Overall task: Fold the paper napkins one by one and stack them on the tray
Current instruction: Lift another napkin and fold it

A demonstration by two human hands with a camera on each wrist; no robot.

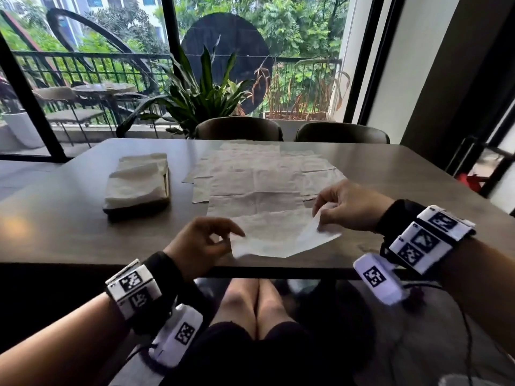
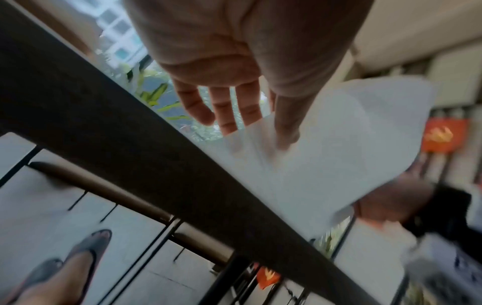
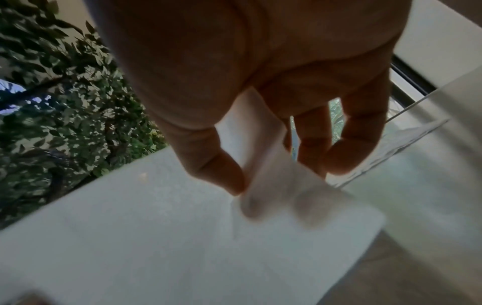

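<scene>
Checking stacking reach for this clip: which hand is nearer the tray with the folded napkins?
Left. The left hand sits near-right of the tray, pinching the napkin at its left edge. The right hand pinches the napkin's right corner, farther right.

Tray point(image 1: 164, 203) set on counter point(image 1: 69, 218) at left, folded napkins point(image 1: 138, 179) stacked on it. Unfolded napkins point(image 1: 259, 176) spread overlapping at centre, right of tray. Two chairs point(image 1: 238, 128) placed behind counter.
</scene>
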